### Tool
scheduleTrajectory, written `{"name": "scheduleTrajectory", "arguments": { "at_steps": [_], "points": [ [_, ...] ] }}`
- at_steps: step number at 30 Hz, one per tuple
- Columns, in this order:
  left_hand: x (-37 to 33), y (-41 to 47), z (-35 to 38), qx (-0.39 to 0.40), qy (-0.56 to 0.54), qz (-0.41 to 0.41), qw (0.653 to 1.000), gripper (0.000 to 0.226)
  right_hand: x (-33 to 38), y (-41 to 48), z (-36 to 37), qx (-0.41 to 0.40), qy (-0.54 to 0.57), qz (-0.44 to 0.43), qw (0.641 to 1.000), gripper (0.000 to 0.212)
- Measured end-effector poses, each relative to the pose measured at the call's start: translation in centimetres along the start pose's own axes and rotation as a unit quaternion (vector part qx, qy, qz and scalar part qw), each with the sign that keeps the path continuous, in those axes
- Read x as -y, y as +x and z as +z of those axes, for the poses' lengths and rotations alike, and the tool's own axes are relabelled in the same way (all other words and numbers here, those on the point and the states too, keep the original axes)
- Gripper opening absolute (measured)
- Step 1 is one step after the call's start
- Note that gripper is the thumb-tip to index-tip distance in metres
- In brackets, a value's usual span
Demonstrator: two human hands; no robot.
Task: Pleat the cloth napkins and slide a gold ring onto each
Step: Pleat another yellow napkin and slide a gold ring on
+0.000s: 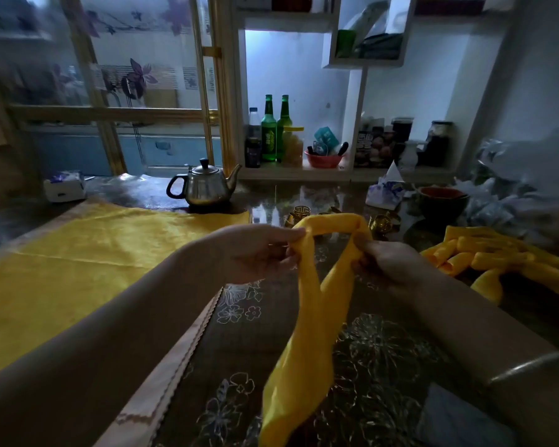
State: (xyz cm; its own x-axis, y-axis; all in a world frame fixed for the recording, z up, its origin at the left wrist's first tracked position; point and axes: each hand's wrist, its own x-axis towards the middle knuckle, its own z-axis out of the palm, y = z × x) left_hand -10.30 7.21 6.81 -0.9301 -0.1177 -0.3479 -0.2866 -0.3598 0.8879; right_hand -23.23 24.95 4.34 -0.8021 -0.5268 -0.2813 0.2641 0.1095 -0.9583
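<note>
Napkin (78,259) of yellow cloth, spread flat on the table (226,350) in the left half of the frame, with a steel teapot (204,188) just behind its far edge. At the centre, left hand (255,253) pinching one side of a second napkin (304,317), gathered into a long strip and bent into an arch, its two legs hanging down toward the lower edge. Behind the arch, gold rings (300,212) on the table. Right hand (388,262) gripping the other side of the arch. At the right, pile of gathered yellow napkins (497,253), near a dark bowl (442,201).
</note>
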Motion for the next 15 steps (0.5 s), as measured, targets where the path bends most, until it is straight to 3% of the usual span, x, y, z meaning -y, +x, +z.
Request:
{"name": "scheduleTrajectory", "arguments": {
  "at_steps": [3,7,10,15],
  "points": [
    [-0.9,1.3,1.1,0.005,-0.06,0.018,0.998,0.014,0.1,1.0,1.3,-0.041,0.079,0.02,0.996,0.023],
    [2.1,3.9,0.2,-0.058,-0.054,-0.035,0.996,0.019,-2.1,2.0,1.8,-0.079,0.003,0.066,0.995,0.026],
    [5.5,5.5,-0.7,-0.134,-0.028,-0.065,0.988,0.016,-4.1,2.7,1.5,-0.059,-0.038,0.101,0.992,0.025],
    [7.1,7.1,-0.8,-0.212,-0.069,-0.022,0.975,0.019,-5.5,3.8,1.9,-0.05,-0.036,0.107,0.992,0.02]
  ]
}}
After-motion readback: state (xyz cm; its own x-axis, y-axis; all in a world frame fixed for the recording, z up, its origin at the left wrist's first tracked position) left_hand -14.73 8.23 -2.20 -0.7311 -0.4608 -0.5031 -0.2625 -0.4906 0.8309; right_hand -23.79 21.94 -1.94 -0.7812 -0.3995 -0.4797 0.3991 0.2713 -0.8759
